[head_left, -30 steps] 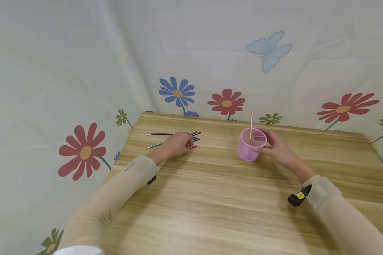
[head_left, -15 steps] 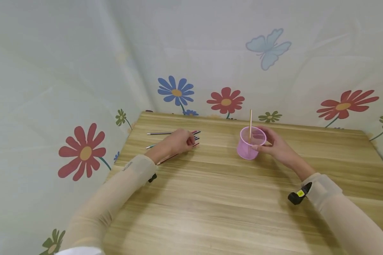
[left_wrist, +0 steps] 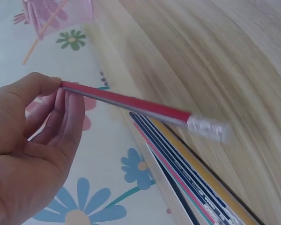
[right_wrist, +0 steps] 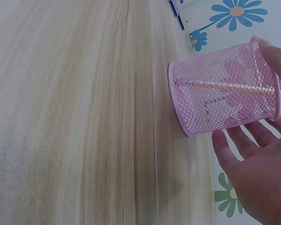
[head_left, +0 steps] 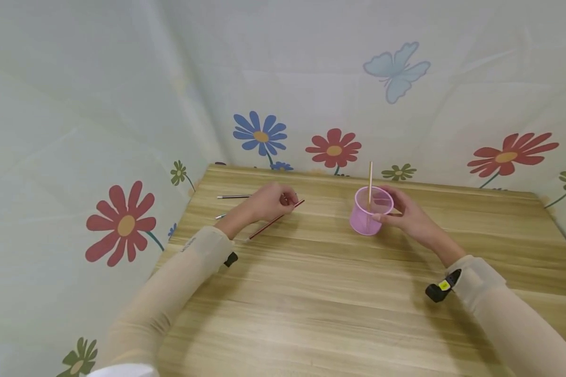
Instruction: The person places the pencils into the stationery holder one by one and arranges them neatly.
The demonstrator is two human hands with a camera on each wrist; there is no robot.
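Note:
My left hand (head_left: 270, 203) pinches a red pencil (left_wrist: 131, 101) between thumb and fingers, raised off the table and slanting. Its silver-and-white end (left_wrist: 207, 129) points back toward the wrist in the left wrist view. Below lies a loose bunch of several pencils (left_wrist: 187, 176), dark, yellow, pink and green, partly covered by the hand in the head view. On the right, my right hand (head_left: 414, 224) grips the rim and side of a pink mesh pencil cup (right_wrist: 215, 110), which stands upright. One yellow pencil (head_left: 370, 183) leans inside it, sticking out above the rim.
Everything is on a wood-grain table (head_left: 311, 298). A pale cloth backdrop (head_left: 311, 68) printed with flowers and a butterfly rises behind the table's back edge and along its left side. A black wrist camera (head_left: 436, 293) sits on the right sleeve.
My left hand has drawn the red pencil out of the bunch, lifting it and moving slightly to the right. The right hand and the pencil cup have stayed in place.

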